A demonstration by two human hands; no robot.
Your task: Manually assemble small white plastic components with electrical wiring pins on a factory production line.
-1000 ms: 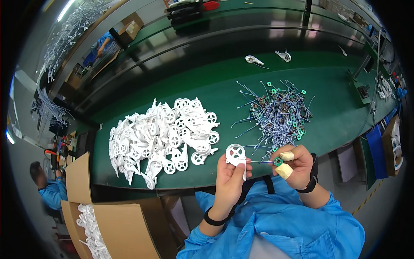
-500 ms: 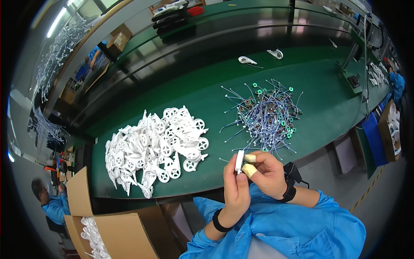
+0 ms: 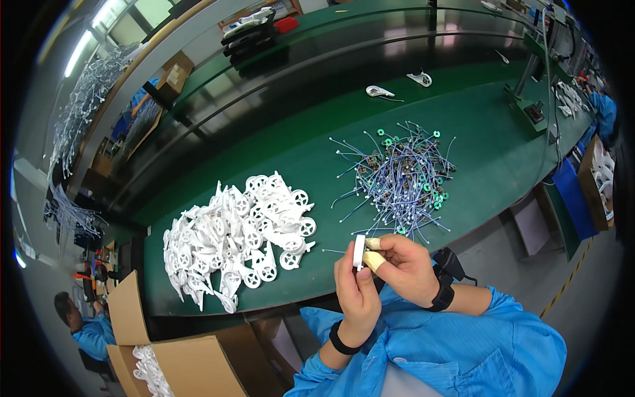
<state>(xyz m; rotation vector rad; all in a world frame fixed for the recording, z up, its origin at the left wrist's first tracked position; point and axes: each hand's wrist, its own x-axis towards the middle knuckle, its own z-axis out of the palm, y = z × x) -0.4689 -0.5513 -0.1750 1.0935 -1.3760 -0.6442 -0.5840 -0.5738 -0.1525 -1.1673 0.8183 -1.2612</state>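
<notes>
In front of my body, at the table's near edge, my left hand (image 3: 358,303) grips a white plastic housing (image 3: 358,252) on edge between thumb and fingers. My right hand (image 3: 411,270) is closed against the housing's right side. Yellow finger covers sit on its thumb and forefinger, and what they pinch is hidden. A thin blue wire (image 3: 333,251) pokes out left of the housing. Beyond my hands lies a heap of blue-wired parts (image 3: 400,178) with green rings and copper-coloured pieces. Left of that spreads a pile of white plastic housings (image 3: 231,231) with spoked round ends.
Two white housings (image 3: 378,91) lie farther back on the green table (image 3: 311,152). A cardboard box (image 3: 192,364) holding white parts stands at lower left. A metal stand (image 3: 532,109) rises at the right. Other people (image 3: 89,331) sit at left and far right.
My view has shifted a little, so the table's contents sit slightly differently. Both hands stay together on the white housing, and the blue wire now shows more clearly to its left.
</notes>
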